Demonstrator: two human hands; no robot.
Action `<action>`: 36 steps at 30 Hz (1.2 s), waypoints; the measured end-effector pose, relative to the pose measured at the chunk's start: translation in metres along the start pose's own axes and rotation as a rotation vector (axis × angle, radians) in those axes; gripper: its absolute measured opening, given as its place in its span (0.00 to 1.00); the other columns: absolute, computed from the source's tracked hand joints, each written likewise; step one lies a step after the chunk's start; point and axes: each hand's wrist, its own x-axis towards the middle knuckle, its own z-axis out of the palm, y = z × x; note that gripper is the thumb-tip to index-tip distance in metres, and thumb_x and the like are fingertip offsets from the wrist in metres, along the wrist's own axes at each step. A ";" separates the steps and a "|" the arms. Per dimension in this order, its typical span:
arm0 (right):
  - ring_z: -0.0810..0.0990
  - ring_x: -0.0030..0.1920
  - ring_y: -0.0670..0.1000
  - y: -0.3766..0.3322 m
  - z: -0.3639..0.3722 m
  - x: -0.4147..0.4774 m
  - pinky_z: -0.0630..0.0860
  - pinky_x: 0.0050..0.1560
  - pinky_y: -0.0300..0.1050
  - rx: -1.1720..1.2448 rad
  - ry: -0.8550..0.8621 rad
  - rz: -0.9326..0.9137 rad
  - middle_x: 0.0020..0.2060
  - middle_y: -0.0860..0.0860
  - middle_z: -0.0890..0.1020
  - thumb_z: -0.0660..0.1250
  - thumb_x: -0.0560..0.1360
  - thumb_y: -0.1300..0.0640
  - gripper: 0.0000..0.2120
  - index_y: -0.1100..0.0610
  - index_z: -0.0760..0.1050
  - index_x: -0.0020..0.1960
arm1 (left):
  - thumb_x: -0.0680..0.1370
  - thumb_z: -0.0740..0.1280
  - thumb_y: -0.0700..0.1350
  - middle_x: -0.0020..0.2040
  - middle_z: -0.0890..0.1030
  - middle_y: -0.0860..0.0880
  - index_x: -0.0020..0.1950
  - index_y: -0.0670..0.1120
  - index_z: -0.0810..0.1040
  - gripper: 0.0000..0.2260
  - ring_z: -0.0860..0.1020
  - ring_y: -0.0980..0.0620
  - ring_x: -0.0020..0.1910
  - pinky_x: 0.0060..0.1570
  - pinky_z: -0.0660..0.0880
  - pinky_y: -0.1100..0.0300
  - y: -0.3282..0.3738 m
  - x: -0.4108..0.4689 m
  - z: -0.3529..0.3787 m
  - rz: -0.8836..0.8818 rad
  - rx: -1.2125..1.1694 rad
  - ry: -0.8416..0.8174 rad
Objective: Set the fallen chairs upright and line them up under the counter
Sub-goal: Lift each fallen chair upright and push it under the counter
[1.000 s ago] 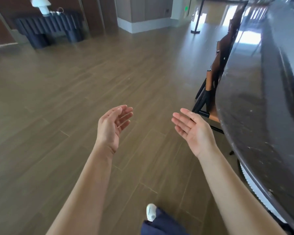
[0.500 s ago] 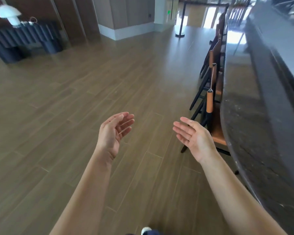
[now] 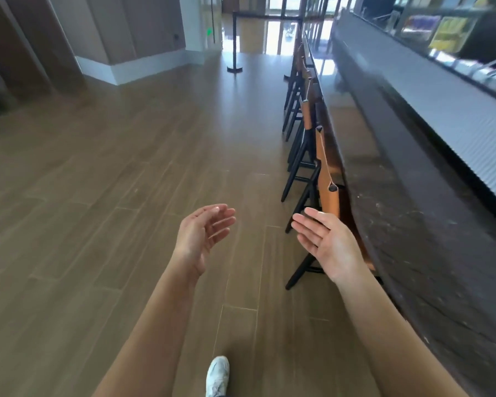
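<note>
Several tall chairs with black legs and orange-brown backs stand upright in a row along the dark stone counter (image 3: 407, 196) on the right. The nearest chair (image 3: 327, 179) is just beyond my right hand; a second chair (image 3: 307, 116) and more stand behind it. My left hand (image 3: 201, 236) is held out over the floor, palm turned right, fingers relaxed and holding nothing. My right hand (image 3: 327, 245) is held out palm up with straight fingers, empty, in front of the nearest chair's legs without touching it.
Wood-plank floor (image 3: 126, 196) spreads wide to the left and ahead. A black stanchion post (image 3: 235, 41) stands at the far end near bright glass doors. A white-based wall corner (image 3: 121, 73) is far left. My white shoe (image 3: 217, 376) shows at the bottom.
The view has swung right and forward along the counter, bringing the whole row of chairs into sight. Both hands stay open and held out much as before.
</note>
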 end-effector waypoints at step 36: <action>0.86 0.51 0.54 -0.078 0.054 0.411 0.78 0.49 0.48 0.270 0.480 0.041 0.51 0.57 0.86 0.60 0.81 0.55 0.13 0.59 0.76 0.62 | 0.80 0.62 0.41 0.49 0.85 0.45 0.51 0.42 0.81 0.09 0.84 0.47 0.50 0.51 0.77 0.55 0.030 0.498 0.189 -0.305 0.246 -0.472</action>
